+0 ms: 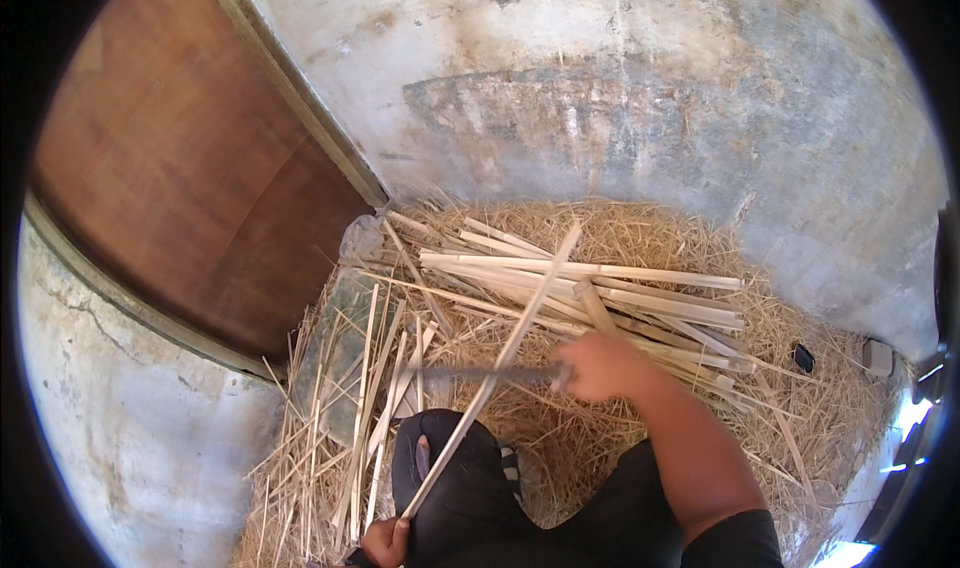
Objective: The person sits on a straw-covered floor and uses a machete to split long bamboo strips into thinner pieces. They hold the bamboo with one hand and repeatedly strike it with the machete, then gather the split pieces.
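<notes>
My left hand, at the lower edge, is closed round the near end of a long pale split-bamboo strip. The strip slants up and to the right, past my left knee and over the pile. My right hand is closed on the handle end of a long dark-bladed knife, whose blade points left. Blade and strip cross in the middle; whether they touch I cannot tell. A short, thick wooden piece shows just above my right hand; what it belongs to is unclear.
Split strips lie piled ahead on straw-like shavings. Thinner strips lie to the left. A brown door panel and a stained wall enclose the corner. A small black object lies at right.
</notes>
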Action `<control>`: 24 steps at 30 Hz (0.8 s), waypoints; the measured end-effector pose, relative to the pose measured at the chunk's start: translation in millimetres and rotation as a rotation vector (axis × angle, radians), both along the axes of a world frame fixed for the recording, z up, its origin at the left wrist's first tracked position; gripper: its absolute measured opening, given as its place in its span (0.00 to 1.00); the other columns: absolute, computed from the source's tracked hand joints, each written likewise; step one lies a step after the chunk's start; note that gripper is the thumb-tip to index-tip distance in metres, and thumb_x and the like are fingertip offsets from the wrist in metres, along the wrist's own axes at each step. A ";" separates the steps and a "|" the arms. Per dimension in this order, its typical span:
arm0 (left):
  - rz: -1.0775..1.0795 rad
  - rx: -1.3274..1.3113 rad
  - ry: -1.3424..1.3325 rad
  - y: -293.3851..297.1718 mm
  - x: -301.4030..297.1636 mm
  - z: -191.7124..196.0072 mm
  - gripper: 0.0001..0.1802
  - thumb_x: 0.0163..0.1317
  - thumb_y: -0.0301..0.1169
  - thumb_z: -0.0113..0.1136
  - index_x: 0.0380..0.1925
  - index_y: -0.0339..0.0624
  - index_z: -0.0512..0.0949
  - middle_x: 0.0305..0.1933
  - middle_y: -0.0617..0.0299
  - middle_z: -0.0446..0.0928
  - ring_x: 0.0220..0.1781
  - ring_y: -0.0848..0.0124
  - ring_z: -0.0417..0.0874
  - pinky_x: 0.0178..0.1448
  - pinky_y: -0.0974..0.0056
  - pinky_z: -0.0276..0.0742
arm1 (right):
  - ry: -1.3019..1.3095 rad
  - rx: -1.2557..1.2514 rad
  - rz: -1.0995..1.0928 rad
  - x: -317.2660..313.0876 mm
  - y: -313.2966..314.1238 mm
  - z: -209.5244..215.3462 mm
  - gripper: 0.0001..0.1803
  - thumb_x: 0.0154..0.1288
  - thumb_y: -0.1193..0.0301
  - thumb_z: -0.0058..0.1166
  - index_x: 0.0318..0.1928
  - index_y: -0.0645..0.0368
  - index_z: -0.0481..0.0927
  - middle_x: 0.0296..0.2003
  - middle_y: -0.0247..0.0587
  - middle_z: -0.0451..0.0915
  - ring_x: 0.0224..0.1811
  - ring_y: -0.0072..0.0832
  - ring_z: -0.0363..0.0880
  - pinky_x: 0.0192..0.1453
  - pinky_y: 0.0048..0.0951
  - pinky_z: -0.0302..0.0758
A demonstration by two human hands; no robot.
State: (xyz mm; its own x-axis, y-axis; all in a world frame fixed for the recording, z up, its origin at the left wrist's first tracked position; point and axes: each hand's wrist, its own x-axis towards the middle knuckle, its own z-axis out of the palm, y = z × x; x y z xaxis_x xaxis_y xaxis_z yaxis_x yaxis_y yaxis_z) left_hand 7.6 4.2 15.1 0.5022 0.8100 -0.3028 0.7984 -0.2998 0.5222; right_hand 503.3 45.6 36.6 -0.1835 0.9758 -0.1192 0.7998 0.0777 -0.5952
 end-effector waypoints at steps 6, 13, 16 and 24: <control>0.071 -0.112 -0.106 1.9 17.3 15.9 0.30 0.76 0.46 0.38 0.22 0.34 0.73 0.16 0.55 0.72 0.19 0.64 0.75 0.27 0.57 0.69 | 0.163 -0.089 -0.436 16.1 0.4 -7.9 0.14 0.58 0.62 0.62 0.43 0.55 0.83 0.35 0.51 0.84 0.40 0.45 0.84 0.46 0.44 0.80; 0.077 -0.105 -0.099 -2.3 12.7 6.2 0.31 0.76 0.46 0.38 0.20 0.34 0.72 0.15 0.56 0.69 0.18 0.66 0.72 0.26 0.57 0.67 | 0.154 -0.186 -0.134 11.6 5.6 -9.9 0.24 0.58 0.56 0.66 0.49 0.60 0.82 0.36 0.51 0.84 0.38 0.41 0.84 0.46 0.42 0.78; 0.061 -0.072 -0.081 1.7 1.4 -5.1 0.31 0.76 0.46 0.38 0.20 0.34 0.72 0.15 0.58 0.69 0.19 0.68 0.72 0.26 0.58 0.67 | 0.289 -0.168 -0.498 55.5 0.3 -14.7 0.22 0.59 0.57 0.65 0.48 0.57 0.83 0.36 0.49 0.85 0.40 0.43 0.84 0.47 0.43 0.79; 0.111 -0.229 -0.149 4.7 12.6 2.6 0.32 0.76 0.49 0.37 0.21 0.35 0.72 0.16 0.62 0.69 0.20 0.73 0.71 0.26 0.62 0.66 | -0.102 0.005 -0.045 -18.1 -11.7 21.3 0.15 0.59 0.56 0.65 0.41 0.49 0.84 0.31 0.43 0.85 0.31 0.37 0.84 0.39 0.36 0.78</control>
State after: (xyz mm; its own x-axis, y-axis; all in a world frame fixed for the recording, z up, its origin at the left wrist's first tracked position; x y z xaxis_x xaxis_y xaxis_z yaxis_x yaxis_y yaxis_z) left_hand 20.2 8.9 17.7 0.4672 0.7816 -0.4133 0.7288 -0.0758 0.6805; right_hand 485.2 33.9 57.9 -0.1262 0.9834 -0.1301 0.8589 0.0427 -0.5104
